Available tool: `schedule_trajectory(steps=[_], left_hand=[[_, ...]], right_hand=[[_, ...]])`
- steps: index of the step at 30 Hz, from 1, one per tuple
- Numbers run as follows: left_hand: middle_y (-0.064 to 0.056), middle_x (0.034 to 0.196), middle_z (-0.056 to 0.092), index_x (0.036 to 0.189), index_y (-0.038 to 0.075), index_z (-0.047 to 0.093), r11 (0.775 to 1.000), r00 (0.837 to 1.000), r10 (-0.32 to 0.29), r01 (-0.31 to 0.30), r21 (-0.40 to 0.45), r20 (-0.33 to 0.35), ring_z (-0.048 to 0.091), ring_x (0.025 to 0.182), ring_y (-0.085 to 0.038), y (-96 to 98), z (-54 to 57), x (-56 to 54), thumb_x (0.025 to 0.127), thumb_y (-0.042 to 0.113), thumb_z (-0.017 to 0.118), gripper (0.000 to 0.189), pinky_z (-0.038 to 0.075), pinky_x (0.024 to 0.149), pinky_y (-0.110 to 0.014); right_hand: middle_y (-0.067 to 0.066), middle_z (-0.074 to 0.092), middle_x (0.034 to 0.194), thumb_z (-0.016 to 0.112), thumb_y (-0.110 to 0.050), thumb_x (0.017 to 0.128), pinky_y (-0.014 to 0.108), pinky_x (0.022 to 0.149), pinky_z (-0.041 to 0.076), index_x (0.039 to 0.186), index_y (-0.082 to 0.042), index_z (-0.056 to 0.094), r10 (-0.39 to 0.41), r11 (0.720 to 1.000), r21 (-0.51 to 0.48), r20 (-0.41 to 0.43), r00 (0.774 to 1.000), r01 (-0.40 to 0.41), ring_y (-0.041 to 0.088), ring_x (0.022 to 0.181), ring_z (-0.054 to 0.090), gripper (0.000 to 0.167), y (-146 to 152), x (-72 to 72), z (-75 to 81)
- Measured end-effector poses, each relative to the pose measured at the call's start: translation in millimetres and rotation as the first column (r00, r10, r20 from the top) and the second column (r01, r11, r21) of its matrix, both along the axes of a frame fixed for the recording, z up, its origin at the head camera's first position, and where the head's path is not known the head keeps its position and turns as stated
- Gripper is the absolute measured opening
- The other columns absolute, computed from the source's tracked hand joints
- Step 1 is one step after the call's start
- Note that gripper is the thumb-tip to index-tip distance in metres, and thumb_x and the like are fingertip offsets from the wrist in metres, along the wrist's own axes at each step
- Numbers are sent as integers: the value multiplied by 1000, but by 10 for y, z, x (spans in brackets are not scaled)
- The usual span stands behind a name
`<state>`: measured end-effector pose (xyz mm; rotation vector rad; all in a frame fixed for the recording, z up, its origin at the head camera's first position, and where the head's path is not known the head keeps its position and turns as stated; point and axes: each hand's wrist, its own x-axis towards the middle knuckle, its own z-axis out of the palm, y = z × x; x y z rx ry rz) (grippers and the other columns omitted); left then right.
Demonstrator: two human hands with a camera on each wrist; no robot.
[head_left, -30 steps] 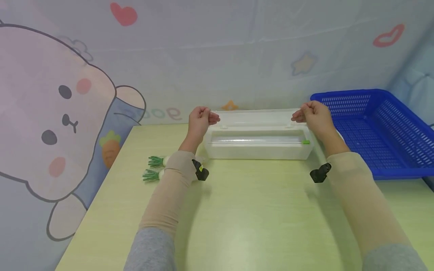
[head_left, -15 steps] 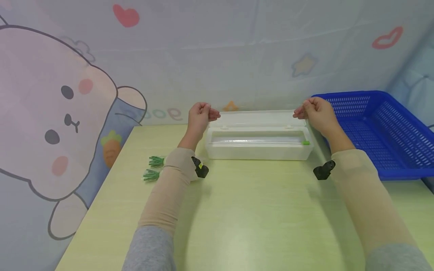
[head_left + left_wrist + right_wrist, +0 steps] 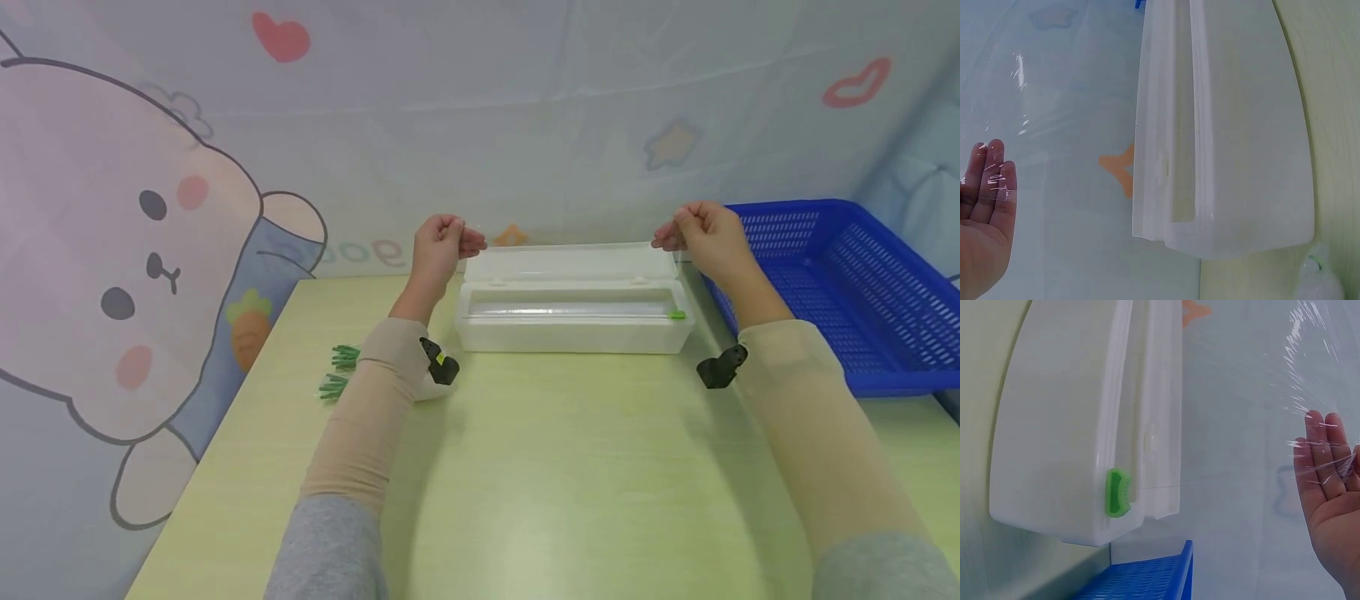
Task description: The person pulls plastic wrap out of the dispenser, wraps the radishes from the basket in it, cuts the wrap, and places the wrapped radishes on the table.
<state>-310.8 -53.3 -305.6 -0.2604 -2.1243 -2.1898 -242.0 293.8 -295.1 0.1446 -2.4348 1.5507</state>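
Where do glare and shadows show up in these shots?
Head view: soft shadows and a pale glare patch on the table; left wrist view: small white glints on the clear film; right wrist view: bright streaks on that film, some across the right hand.

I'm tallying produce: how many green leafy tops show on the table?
2: a farther leafy top and a nearer leafy top, both on the table left of the left sleeve, which may hide more.
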Motion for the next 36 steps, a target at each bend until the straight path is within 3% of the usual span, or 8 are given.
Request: schedule_trajectory(steps=[7,13,18,36], left_hand=[[-1,78,67,99,7,52,1000,1000,-1,1,9,1,67,75,-13,0,84,-5,103,14,44,10,54,83,-31],[0,79,67,99,8,52,1000,999,-18,18,-3,-38,67,77,-12,-18,160,-15,103,14,44,11,54,83,-32],[0,79,68,99,8,53,1000,998,-29,29,-12,-61,68,78,-13,-24,243,-12,103,16,44,12,54,85,-32],[1,76,67,96,10,53,999,998,-30,31,10,-56,68,75,-12,-11,400,7,102,15,45,12,54,83,-31]], right_hand=[[-17,66,84,38,-30,103,11,72,49,108,-7,52,0,1000,-24,3,1000,0,-4,80,64,28,1,-1,71],[-15,66,87,37,-31,103,11,74,49,108,-9,52,-14,1000,-12,43,999,14,-2,83,64,27,10,-11,154],[-13,66,87,38,-33,102,11,74,49,108,-7,52,8,998,-57,10,1000,-7,1,84,64,29,14,-7,229],[-13,66,86,39,-31,102,12,75,49,107,-8,52,7,998,-67,-21,1000,-8,0,83,65,27,37,-26,329]])
